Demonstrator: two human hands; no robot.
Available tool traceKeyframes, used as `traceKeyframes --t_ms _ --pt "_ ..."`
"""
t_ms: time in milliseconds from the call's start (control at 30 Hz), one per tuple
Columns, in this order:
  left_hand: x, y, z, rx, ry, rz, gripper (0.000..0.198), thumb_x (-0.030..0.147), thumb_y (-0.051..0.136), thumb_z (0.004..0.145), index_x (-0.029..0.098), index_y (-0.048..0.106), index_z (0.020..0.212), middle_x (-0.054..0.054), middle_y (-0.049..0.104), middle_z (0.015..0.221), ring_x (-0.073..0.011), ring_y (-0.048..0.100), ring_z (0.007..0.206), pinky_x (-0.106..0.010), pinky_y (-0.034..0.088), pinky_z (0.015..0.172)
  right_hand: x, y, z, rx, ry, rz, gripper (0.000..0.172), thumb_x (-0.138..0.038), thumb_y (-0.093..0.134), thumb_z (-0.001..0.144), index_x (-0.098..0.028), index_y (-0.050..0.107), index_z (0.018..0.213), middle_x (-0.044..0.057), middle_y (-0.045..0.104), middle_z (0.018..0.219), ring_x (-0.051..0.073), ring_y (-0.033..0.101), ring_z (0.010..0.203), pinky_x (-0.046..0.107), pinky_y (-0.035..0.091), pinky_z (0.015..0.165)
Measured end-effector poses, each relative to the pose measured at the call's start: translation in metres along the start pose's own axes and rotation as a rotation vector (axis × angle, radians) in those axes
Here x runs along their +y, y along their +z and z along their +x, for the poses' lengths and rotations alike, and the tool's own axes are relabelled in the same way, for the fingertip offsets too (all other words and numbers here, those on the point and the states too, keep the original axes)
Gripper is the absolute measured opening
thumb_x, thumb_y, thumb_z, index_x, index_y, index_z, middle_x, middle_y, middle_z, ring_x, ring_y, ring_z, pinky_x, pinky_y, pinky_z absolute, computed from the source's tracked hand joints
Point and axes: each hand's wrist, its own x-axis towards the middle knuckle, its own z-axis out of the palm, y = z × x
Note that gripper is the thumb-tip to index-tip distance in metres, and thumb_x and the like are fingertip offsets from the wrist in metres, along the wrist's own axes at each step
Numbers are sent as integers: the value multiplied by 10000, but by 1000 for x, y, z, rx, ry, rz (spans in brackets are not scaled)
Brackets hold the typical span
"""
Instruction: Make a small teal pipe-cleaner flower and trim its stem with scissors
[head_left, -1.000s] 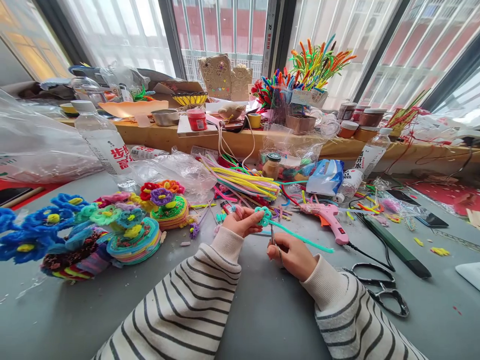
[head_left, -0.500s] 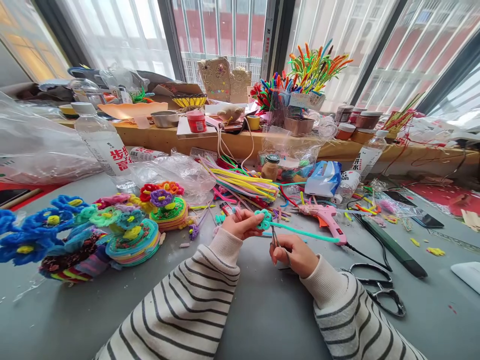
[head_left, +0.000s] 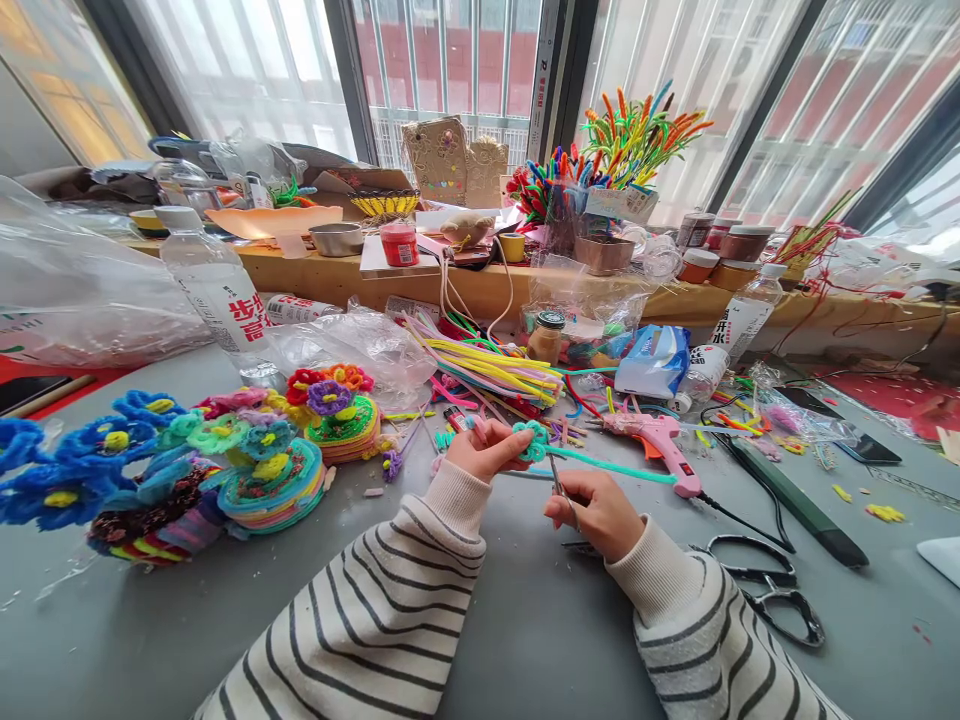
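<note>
My left hand (head_left: 484, 452) pinches a turquoise pipe cleaner flower (head_left: 534, 443) made of fuzzy loops. From the flower a straight turquoise stem (head_left: 615, 466) stretches right, passing in front of the pink glue gun (head_left: 664, 445). Small metal scissors (head_left: 556, 475) are held in my right hand (head_left: 596, 508), their tips up at the stem close beside the flower. Whether the blades have cut into the stem I cannot tell. Large black-handled scissors (head_left: 771, 577) lie by my right sleeve, their blades partly hidden beneath my hand.
Finished pipe cleaner flowers (head_left: 116, 440) stand in pots at left. A bundle of loose pipe cleaners (head_left: 495, 365) lies beyond my hands, near a glass jar (head_left: 546, 340). Water bottles (head_left: 217, 290), plastic wrap and a dark green bar (head_left: 806, 510) also occupy the table.
The view has shifted slightly, so everything sits a little further right. The scissor blades look closer together at the stem. My left hand keeps its pinch on the flower.
</note>
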Motion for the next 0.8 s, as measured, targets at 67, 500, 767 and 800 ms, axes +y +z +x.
traceKeyframes --t_ms 67,500,767,800 --pt "0 0 0 -11 -1 3 287 279 733 373 115 506 438 61 498 385 -56 498 418 -179 477 451 2 0 0 -43 -23 0 619 -718 336 608 -137 456 430 1 426 437 75 334 432 208 267 426" --pt "10 -10 6 -112 -111 126 298 276 743 343 120 531 482 47 531 382 -63 497 352 -172 434 398 12 -17 0 -308 -137 182 638 -718 332 614 -126 470 420 -12 359 392 70 319 391 221 225 407" --pt "17 -13 4 -88 -34 198 239 263 730 395 112 588 513 20 554 430 -72 510 413 -185 437 442 9 -15 -2 -325 -59 182 616 -737 376 554 -132 445 457 8 423 430 76 356 399 217 268 396" --pt "17 -13 5 -99 -45 212 237 262 732 390 114 582 499 19 551 423 -74 505 406 -194 440 443 9 -15 -2 -331 -57 186 618 -738 378 551 -130 447 463 8 423 433 76 357 400 216 270 396"
